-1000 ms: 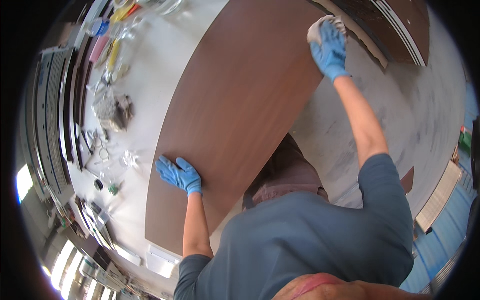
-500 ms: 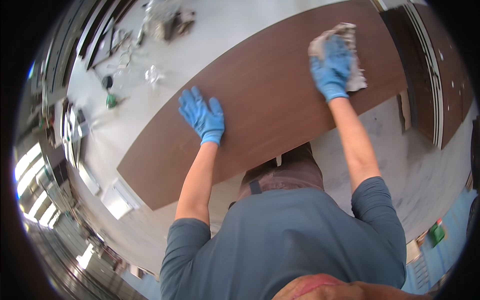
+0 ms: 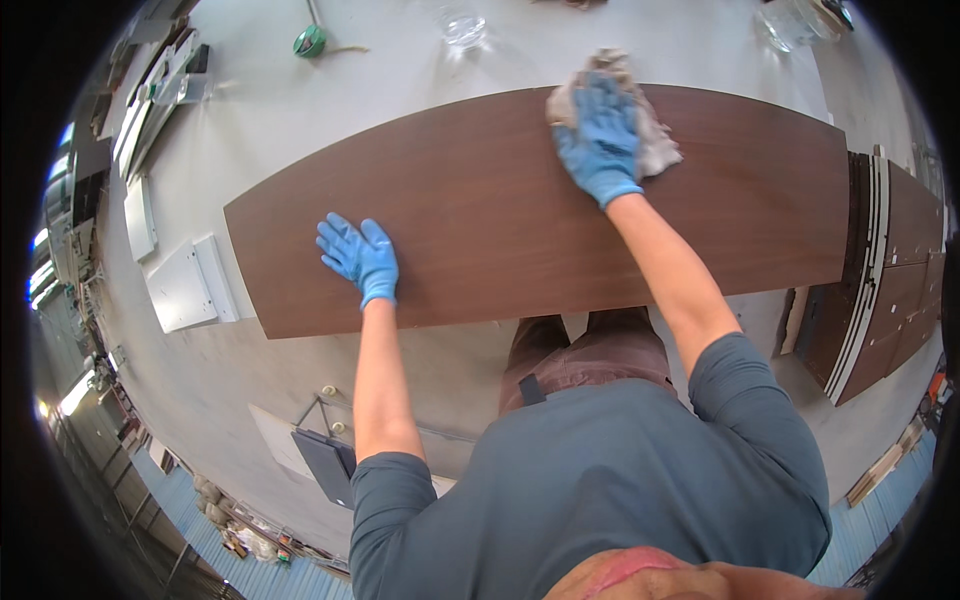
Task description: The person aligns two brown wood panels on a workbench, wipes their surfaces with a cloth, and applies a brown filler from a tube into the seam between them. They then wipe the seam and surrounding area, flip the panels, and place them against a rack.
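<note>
A long dark brown wooden panel (image 3: 480,230) with a curved far edge lies in front of me. My left hand (image 3: 360,258), in a blue glove, rests open on its left part, fingers a little spread. Under my right hand (image 3: 602,140), also blue-gloved, is a crumpled pale cloth (image 3: 657,148). The right hand holds this cloth against the panel's far edge, right of the middle, and part of it sticks out past the edge. The cloth's underside is hidden.
Stacked brown boards with white edges (image 3: 880,270) stand at the right end of the panel. White boards (image 3: 183,287) lie to the left. On the pale table (image 3: 400,70) beyond are a green round object (image 3: 309,41), a clear plastic piece (image 3: 463,30) and a clear container (image 3: 790,24).
My view has turned, so the panel now lies nearly level. The right hand has brought the cloth left along the panel to its far edge. The left hand still lies on the panel.
</note>
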Tool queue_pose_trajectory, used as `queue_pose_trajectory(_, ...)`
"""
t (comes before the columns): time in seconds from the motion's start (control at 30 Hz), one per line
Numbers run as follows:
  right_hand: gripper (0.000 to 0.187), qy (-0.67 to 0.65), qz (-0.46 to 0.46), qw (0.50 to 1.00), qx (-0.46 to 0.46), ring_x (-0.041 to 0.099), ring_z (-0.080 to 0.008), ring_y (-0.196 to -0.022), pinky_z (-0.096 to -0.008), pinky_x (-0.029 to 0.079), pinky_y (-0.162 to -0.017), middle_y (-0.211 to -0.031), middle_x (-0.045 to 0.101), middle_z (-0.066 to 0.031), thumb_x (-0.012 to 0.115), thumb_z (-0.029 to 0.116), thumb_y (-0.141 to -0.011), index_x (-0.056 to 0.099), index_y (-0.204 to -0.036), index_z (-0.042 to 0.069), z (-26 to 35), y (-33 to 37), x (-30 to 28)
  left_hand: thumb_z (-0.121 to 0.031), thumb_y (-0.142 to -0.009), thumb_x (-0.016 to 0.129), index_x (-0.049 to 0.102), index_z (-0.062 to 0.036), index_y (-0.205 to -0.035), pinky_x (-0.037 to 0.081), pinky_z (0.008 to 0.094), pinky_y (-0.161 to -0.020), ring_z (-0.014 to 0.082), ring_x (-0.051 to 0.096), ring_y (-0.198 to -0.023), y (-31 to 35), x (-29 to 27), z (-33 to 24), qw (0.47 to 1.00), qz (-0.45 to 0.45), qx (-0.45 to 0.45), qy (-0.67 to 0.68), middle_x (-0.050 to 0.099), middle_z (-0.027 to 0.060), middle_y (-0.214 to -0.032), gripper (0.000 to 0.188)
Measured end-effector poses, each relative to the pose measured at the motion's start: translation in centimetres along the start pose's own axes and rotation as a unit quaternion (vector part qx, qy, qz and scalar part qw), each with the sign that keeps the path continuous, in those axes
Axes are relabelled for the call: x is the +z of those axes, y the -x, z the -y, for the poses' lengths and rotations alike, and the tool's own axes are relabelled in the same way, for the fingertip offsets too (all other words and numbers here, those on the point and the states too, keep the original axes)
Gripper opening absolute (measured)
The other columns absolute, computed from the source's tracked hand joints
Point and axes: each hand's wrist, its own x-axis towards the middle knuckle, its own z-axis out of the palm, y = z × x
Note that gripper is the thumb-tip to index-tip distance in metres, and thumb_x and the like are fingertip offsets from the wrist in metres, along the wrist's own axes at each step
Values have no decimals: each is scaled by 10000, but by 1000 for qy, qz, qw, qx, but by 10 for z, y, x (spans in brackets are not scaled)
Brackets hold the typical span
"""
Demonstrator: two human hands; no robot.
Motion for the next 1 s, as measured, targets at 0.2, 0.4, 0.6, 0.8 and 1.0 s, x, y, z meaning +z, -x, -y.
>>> queue_pose_trajectory(0.2,488,-64,171,972,-147,551,-341,-1402,-505,392,-1198,-1517,579,-191,572,289,-1004,631,-1414,32,224,-19,12,-524,-1111,444,212,-82,-1742,96,659,-1309,484,161,-1651,3,38,28,1000,5,13,-5,169,231,-1807,805)
queue_pose_trajectory(0.4,704,18,276,930,-240,409,-323,-1559,-427,275,-1325,-1658,465,-185,576,371,-1014,437,-1590,-8,207,-17,29,-519,-1101,462,198,-76,-1743,91,661,-1310,497,152,-1648,2,25,24,1000,23,14,6,151,244,-1806,823)
queue_pose_trajectory(0.6,703,92,58,992,67,241,-415,-1645,-504,139,-1357,-1766,279,-245,415,484,-1123,418,-1638,5,-54,-35,-18,-513,-1109,443,205,-59,-1737,76,657,-1315,502,127,-1654,1,24,20,1000,18,8,6,154,251,-1803,811)
queue_pose_trajectory(0.8,658,14,67,997,24,360,-427,-1580,-478,255,-1335,-1679,409,-277,510,308,-1067,417,-1623,-33,54,56,-16,-522,-1103,440,206,-33,-1728,89,665,-1311,511,140,-1648,-1,25,18,999,34,1,-8,169,271,-1792,828)
queue_pose_trajectory(1.0,356,-143,102,962,-211,709,-209,-1124,-369,555,-967,-1223,747,-146,561,256,-1012,691,-1269,48,238,109,-11,-551,-1092,443,151,-28,-1736,85,682,-1304,519,107,-1649,-9,17,24,995,98,-1,17,118,282,-1797,879)
